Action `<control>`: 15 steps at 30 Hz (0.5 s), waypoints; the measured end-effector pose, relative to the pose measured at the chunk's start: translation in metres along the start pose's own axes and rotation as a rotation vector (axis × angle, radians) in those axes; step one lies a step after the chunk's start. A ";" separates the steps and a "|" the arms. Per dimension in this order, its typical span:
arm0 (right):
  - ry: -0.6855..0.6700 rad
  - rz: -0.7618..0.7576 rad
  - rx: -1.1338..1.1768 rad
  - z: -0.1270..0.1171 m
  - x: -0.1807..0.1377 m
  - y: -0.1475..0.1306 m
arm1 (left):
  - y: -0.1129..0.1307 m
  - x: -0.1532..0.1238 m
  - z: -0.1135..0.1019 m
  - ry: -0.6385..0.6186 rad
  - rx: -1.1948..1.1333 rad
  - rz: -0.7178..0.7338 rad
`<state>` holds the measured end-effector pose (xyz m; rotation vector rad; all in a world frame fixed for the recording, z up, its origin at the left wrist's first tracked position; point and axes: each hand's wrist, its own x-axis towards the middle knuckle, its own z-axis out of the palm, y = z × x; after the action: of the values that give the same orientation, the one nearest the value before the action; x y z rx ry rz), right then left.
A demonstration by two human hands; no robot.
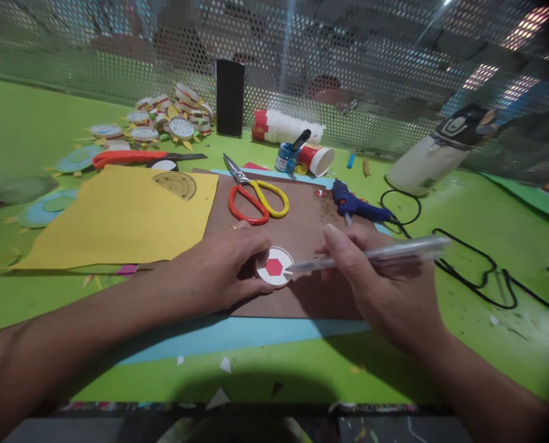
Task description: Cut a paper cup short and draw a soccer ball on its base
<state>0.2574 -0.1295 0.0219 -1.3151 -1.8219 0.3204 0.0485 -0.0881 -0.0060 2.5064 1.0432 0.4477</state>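
My left hand [219, 271] presses down on a small white paper disc [275, 266] with a red hexagon in its middle, which lies on a brown sheet [302, 234]. Its fingers curl round the disc's left edge. My right hand [385, 289] grips a clear pen [380, 255], whose tip touches the disc's right edge. Scissors [256, 200] with one orange and one yellow handle lie on the brown sheet just beyond my hands. A blue glue gun [355, 206] rests to the right of them.
A yellow sheet [122, 218] with a protractor [175, 183] lies to the left. A light blue sheet [237, 335] lies under the brown one. Paper discs [164, 123], a black box [229, 97], stacked cups [286, 128], a paint pot [286, 157], a white bottle [436, 154] and a black cord [468, 264] ring the green table.
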 end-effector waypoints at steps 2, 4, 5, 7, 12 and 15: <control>-0.012 -0.019 0.026 0.001 0.000 0.000 | 0.000 0.000 0.000 0.005 -0.008 0.008; -0.016 -0.024 0.030 0.002 0.000 0.000 | -0.001 0.000 0.001 0.013 -0.019 0.006; -0.016 -0.021 0.027 0.002 0.000 0.000 | -0.001 0.000 0.001 0.013 -0.021 0.003; -0.014 -0.009 0.019 0.003 0.000 0.001 | -0.001 0.000 0.001 0.005 -0.018 -0.014; -0.014 0.008 0.012 0.004 -0.001 0.002 | -0.001 0.001 0.000 -0.005 -0.019 -0.025; -0.018 0.011 0.010 0.005 -0.001 0.003 | -0.001 0.001 0.000 -0.011 -0.020 -0.023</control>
<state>0.2562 -0.1275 0.0166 -1.3196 -1.8262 0.3481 0.0486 -0.0871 -0.0061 2.4735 1.0576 0.4353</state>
